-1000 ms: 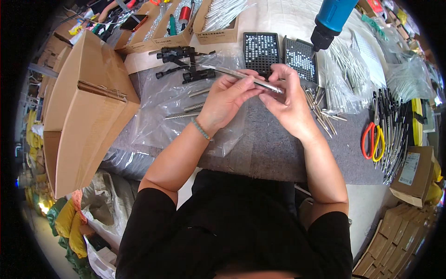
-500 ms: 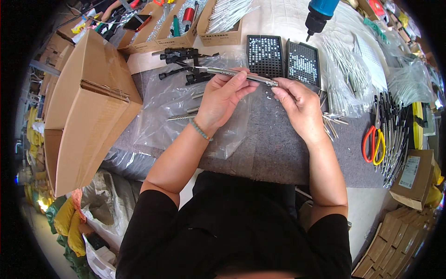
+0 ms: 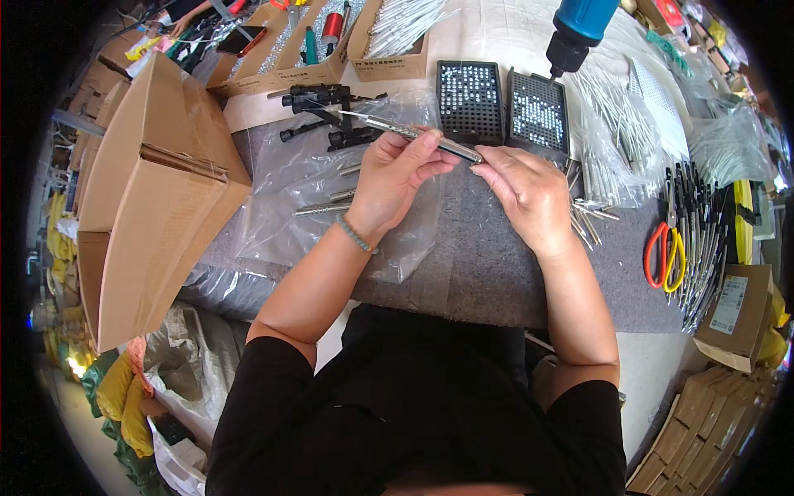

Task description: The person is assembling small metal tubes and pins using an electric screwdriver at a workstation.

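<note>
Across the mat, a slim silver metal tube slants down to the right, a thin rod poking out of its far left end. My left hand is closed round its middle, thumb on top. At the tube's right end, my right hand pinches with thumb and fingers; a small part there, if any, is hidden. Past the hands stand two black trays, the left tray and the right tray, both dotted with small silvery pieces. Similar metal tubes lie on clear plastic left of my left wrist.
A blue power screwdriver hangs above the right tray. Black clamp-like fixtures stand far left, beside a large cardboard box. Scissors with red and yellow handles and several dark rods lie right. Bagged white rods sit behind.
My right hand has shifted slightly left, its fingers now covering the tube's end. The tube's right end has dipped a little toward me.
</note>
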